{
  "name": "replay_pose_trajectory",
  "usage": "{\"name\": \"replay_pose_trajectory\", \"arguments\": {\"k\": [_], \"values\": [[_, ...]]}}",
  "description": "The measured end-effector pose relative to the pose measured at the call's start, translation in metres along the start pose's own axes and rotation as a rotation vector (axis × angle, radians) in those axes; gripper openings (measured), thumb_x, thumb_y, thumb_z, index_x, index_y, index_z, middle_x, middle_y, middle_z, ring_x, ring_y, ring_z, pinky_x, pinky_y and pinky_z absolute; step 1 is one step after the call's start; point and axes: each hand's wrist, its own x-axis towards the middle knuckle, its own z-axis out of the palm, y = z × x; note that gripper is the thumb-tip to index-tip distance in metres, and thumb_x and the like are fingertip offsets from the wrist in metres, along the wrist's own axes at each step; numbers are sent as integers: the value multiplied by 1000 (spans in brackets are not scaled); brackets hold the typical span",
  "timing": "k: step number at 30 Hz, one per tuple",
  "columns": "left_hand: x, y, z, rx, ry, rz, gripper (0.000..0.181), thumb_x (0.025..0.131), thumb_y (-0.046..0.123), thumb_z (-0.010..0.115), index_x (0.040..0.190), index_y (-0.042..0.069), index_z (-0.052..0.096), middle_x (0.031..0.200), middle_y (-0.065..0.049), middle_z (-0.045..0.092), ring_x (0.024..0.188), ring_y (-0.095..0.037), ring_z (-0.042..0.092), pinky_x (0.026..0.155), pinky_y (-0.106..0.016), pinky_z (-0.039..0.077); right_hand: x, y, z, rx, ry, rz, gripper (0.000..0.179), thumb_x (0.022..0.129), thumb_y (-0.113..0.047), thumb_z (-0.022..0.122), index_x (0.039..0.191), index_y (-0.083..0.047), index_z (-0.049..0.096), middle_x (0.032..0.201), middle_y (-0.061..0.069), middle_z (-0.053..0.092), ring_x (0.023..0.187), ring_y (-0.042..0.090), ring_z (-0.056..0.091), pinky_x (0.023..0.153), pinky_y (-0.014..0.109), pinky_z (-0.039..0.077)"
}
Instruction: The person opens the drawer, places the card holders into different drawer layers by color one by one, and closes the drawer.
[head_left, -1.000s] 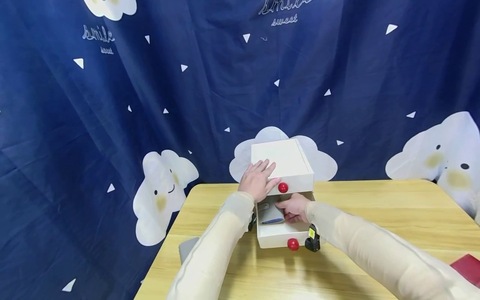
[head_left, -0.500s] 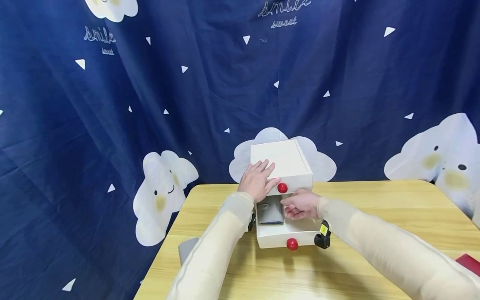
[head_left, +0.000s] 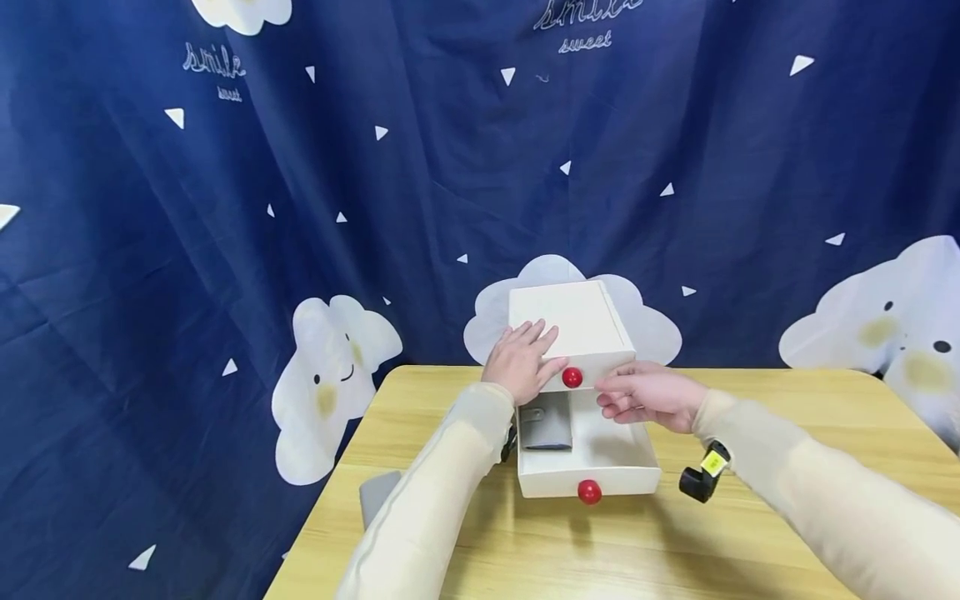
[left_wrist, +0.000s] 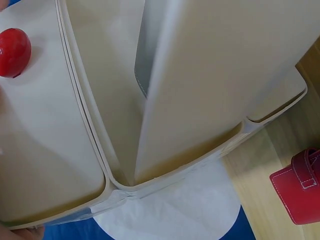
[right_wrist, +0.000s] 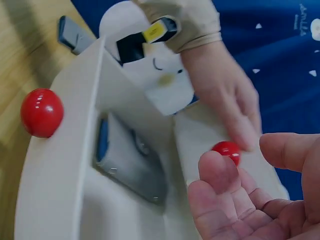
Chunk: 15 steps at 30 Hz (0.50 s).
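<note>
A white two-drawer box (head_left: 566, 312) stands near the far edge of the table. Its lower drawer (head_left: 618, 446) is pulled out; the upper one is closed and has a red knob (head_left: 572, 377). My left hand (head_left: 520, 364) rests on the box's top front edge with fingers spread. Inside the lower drawer, at its left, lies a grey wallet (head_left: 546, 425) with a snap strap; blue shows at its edge (right_wrist: 103, 140). My right hand (head_left: 651, 395) hovers by the box's right front corner, fingers loosely bent and holding nothing. Its palm and fingers (right_wrist: 217, 172) show in the right wrist view.
A grey flat item (head_left: 377, 497) lies on the wooden table (head_left: 750, 467), partly behind the left sleeve. A red strapped case (left_wrist: 297, 187) shows in the left wrist view. The lower drawer's red knob (head_left: 589, 492) sticks out in front. A blue curtain (head_left: 450, 167) hangs behind.
My right hand has come away from the grey wallet and out of the lower drawer, moving right and up. The wallet stays in the drawer. My left hand has stayed on the box.
</note>
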Motion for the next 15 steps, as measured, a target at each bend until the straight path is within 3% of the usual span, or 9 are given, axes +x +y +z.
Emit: {"name": "replay_pose_trajectory", "arguments": {"k": [15], "values": [[1, 0, -1, 9, -29, -7, 63, 97, 62, 32, 150, 27, 35, 155, 1, 30, 142, -20, 27, 116, -43, 19, -14, -33, -29, 61, 1, -96, 41, 98, -24, 57, 121, 7, 46, 97, 6, 66, 87, 16, 66, 84, 31, 54]]}}
